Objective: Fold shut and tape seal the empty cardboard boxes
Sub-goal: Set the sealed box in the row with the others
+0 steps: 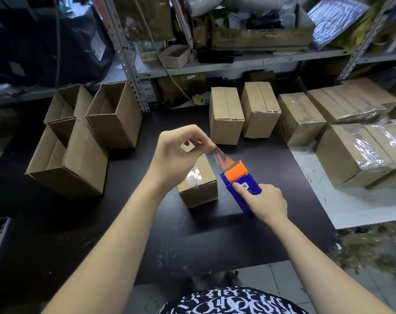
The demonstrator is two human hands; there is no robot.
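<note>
A small cardboard box (198,186) stands on the black table (129,223) in the middle, its top flaps folded down with shiny tape on them. My right hand (264,201) grips a blue and orange tape dispenser (240,180) just right of the box. My left hand (177,155) hovers above the box and pinches the free end of a clear tape strip (217,155) pulled out from the dispenser.
Open empty boxes (79,141) stand at the left of the table. Several sealed, taped boxes (260,112) line the back and right, some on a white surface (342,209). Cluttered metal shelves (215,62) rise behind the table.
</note>
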